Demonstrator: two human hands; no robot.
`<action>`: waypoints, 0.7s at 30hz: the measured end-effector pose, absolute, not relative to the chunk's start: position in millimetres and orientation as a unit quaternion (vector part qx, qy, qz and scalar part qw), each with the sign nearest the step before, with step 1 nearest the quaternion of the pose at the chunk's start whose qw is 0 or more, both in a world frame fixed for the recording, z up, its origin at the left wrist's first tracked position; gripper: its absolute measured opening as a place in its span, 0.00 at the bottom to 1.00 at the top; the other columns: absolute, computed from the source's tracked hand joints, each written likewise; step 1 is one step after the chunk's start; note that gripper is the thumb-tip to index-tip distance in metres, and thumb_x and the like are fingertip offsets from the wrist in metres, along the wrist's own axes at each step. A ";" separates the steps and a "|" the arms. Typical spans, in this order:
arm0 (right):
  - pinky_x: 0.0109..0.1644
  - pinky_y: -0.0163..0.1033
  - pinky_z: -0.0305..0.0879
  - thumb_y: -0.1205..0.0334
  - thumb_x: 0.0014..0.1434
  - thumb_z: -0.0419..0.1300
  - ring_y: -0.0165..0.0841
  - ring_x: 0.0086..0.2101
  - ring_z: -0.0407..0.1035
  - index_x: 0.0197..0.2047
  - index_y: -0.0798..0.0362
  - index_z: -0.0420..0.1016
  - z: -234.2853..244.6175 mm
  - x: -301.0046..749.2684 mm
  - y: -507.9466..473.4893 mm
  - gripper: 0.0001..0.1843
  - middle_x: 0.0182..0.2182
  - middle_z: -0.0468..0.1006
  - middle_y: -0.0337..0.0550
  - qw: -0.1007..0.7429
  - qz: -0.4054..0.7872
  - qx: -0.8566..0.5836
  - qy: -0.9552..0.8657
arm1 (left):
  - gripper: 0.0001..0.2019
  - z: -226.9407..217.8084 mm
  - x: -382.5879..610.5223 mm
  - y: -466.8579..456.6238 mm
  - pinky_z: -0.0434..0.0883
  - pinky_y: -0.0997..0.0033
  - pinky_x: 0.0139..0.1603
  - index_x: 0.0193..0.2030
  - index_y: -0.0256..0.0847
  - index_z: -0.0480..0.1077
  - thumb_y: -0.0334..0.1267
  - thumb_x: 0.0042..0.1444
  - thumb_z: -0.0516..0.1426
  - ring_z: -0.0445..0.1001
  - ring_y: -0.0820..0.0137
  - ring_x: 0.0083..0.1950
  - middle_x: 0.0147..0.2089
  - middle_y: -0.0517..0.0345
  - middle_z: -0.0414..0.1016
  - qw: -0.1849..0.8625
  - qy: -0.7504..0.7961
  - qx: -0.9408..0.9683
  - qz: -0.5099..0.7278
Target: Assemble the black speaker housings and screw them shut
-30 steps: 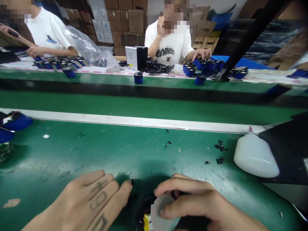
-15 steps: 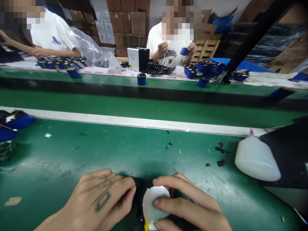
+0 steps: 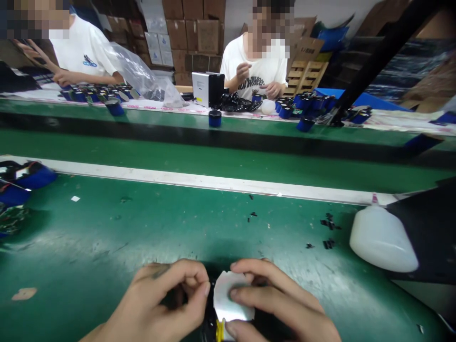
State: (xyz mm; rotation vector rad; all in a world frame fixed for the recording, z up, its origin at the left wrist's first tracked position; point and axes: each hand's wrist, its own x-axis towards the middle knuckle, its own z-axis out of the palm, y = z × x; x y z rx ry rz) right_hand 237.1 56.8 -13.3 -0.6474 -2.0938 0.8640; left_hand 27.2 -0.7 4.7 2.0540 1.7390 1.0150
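Observation:
Low in the middle of the head view is a part with a whitish, roughly round face (image 3: pixel 228 297). A bit of yellow (image 3: pixel 220 331) shows at its lower edge, and black material lies along its left side. My right hand (image 3: pixel 281 301) grips this part, with fingers curled over its face and right edge. Close by on the left, my left hand (image 3: pixel 171 299) is closed in a thumb-and-finger pinch at the black edge. What sits in that pinch is too small or hidden to make out. The underside of the part is hidden.
Blue-wrapped parts (image 3: pixel 37 175) are piled at the left edge. A white plastic bottle (image 3: pixel 383 240) lies at right by a black object. Black scraps (image 3: pixel 329 223) dot the green bench. Beyond the white rail (image 3: pixel 171 179), two people work at a bench with blue cylinders (image 3: pixel 214 118).
My left hand has turned and shifted slightly right, its thumb and finger pinch now showing. My right hand keeps its hold. Across the bench, a person has lowered a blue cylinder.

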 end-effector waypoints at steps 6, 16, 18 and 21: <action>0.48 0.26 0.74 0.71 0.48 0.71 0.29 0.41 0.79 0.42 0.49 0.80 -13.8 238.3 63.2 0.17 0.47 0.81 0.41 0.377 0.418 -0.265 -0.783 | 0.06 -5.7 37.7 -4.5 0.72 0.87 0.28 0.37 0.50 0.68 0.31 0.59 0.55 0.76 0.81 0.21 0.24 0.77 0.75 0.054 0.626 0.671 0.394; 0.48 0.30 0.76 0.72 0.48 0.72 0.31 0.41 0.80 0.44 0.43 0.80 -14.4 234.5 59.8 0.21 0.47 0.82 0.39 0.392 0.476 -0.273 -0.738 | 0.07 -5.1 40.5 -3.7 0.74 0.83 0.31 0.38 0.46 0.68 0.29 0.62 0.53 0.77 0.79 0.23 0.26 0.71 0.77 0.011 0.599 0.681 0.421; 0.49 0.29 0.75 0.72 0.47 0.72 0.31 0.43 0.79 0.45 0.41 0.80 -14.4 234.3 60.3 0.23 0.47 0.82 0.37 0.388 0.492 -0.277 -0.728 | 0.07 -4.0 40.4 -4.7 0.74 0.82 0.34 0.37 0.45 0.68 0.27 0.63 0.53 0.78 0.79 0.25 0.27 0.71 0.78 -0.017 0.585 0.697 0.414; 0.50 0.31 0.75 0.70 0.48 0.73 0.33 0.44 0.79 0.45 0.37 0.81 -15.9 234.1 60.5 0.23 0.47 0.83 0.36 0.382 0.543 -0.281 -0.693 | 0.07 -2.4 42.0 -4.2 0.75 0.81 0.35 0.38 0.43 0.68 0.26 0.64 0.54 0.78 0.78 0.25 0.26 0.70 0.78 -0.035 0.568 0.706 0.422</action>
